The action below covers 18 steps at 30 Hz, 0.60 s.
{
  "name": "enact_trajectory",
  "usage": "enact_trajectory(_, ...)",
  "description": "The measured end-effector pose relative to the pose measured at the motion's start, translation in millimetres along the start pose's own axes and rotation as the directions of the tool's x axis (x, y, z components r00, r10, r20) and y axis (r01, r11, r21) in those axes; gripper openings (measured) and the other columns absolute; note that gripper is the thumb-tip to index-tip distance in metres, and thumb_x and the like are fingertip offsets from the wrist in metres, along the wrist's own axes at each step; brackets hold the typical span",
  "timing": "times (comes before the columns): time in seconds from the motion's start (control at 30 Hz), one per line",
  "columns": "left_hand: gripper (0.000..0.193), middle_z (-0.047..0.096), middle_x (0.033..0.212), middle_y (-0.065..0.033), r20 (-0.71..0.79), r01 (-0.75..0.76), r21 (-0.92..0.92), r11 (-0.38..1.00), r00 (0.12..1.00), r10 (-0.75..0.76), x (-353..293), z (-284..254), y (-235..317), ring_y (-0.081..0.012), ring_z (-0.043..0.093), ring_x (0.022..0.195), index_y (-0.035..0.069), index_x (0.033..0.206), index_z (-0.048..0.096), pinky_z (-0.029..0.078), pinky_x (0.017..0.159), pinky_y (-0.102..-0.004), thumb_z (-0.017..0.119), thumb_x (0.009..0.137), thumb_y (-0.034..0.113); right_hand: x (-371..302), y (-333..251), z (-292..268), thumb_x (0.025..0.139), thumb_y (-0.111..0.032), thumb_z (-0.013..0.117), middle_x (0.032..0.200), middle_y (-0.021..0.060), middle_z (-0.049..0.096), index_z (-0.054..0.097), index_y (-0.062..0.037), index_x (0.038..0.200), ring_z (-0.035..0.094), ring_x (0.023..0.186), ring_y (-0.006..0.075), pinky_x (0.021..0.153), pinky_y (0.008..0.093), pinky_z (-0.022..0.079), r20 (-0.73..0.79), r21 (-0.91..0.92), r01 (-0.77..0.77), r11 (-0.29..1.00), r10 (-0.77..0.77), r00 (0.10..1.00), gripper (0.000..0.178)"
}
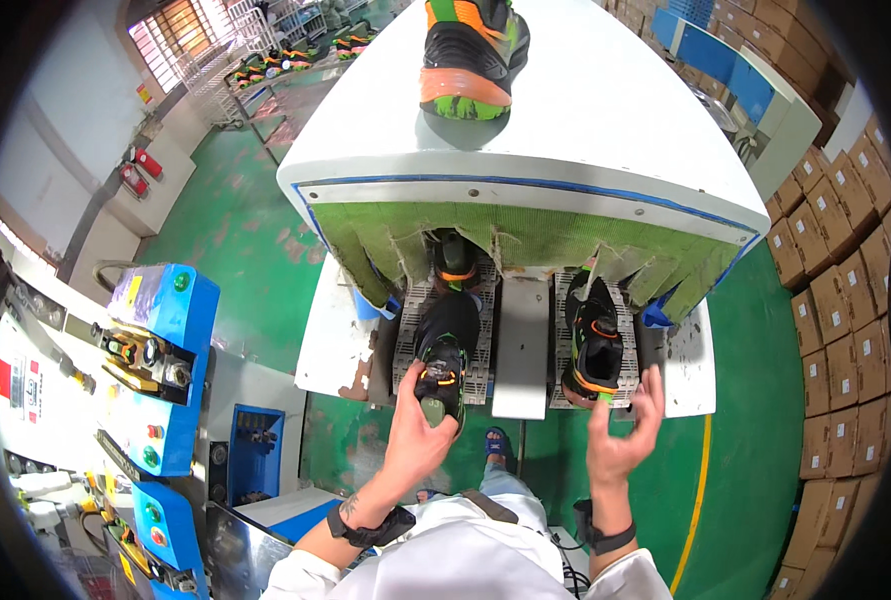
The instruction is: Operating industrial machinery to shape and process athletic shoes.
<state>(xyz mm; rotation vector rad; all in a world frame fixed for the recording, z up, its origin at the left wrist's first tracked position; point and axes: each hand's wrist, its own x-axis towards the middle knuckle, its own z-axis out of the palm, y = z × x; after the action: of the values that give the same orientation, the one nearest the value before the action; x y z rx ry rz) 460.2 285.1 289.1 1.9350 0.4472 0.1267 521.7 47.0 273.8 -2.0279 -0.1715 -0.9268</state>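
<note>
Shoe (450,335): black, smooth toe, green and orange accents | over belt (405,338), at machine's (565,110) 7 o'clock | toe toward 12, long axis 12–6, leaning slightly to 1 | left hand (420,440): grip clamped on shoe's near end | right hand (620,447): grip apart, by second shoe's (591,318) 6 o'clock end

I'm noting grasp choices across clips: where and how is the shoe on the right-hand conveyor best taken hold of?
Probably by the heel, from the person's side: the right-hand shoe sits with its open collar and heel toward the person, toe pointing toward the green curtain. The right hand is beside that end, fingers spread.
</note>
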Motion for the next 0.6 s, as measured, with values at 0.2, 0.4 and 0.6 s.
enact_trajectory(0.2,0.081,0.042,0.134,-0.0252,0.042,0.035,-0.017,0.999,0.999,-0.035,6,1,0,-0.0337,0.044,0.126,-0.005,0.143,0.022,0.034,0.106,-0.0359,0.062,0.073,0.008,-37,-41,3,0.078,-0.005,0.066,0.12,0.0238,0.057,0.05,0.0012,0.098,0.061,0.105,0.0316,0.096,0.0395,0.047,0.381,0.341,-0.018,0.94,-0.121,0.917,0.027)
enact_trajectory(0.4,0.082,0.043,0.132,-0.0291,0.002,0.038,-0.037,0.999,0.999,-0.038,6,5,2,-0.0361,0.047,0.123,-0.008,0.142,0.021,0.038,0.104,-0.0369,0.063,0.073,0.008,-53,-66,43,0.07,-0.014,0.075,0.139,0.0279,0.04,0.043,0.0033,0.124,0.048,0.124,0.0387,0.101,0.0423,0.044,0.752,0.396,-0.311,0.864,-0.111,0.65,0.065)
enact_trajectory(0.6,0.085,0.043,0.133,-0.0305,0.039,0.045,-0.021,0.999,0.998,-0.044,20,2,4,-0.0371,0.046,0.125,-0.01,0.142,0.018,0.04,0.102,-0.0373,0.065,0.076,0.014,-79,-71,76,0.064,-0.015,0.08,0.147,0.031,0.023,0.031,0.0023,0.135,0.034,0.133,0.046,0.107,0.0468,0.036,0.742,0.316,-0.184,0.931,-0.121,0.66,0.087)
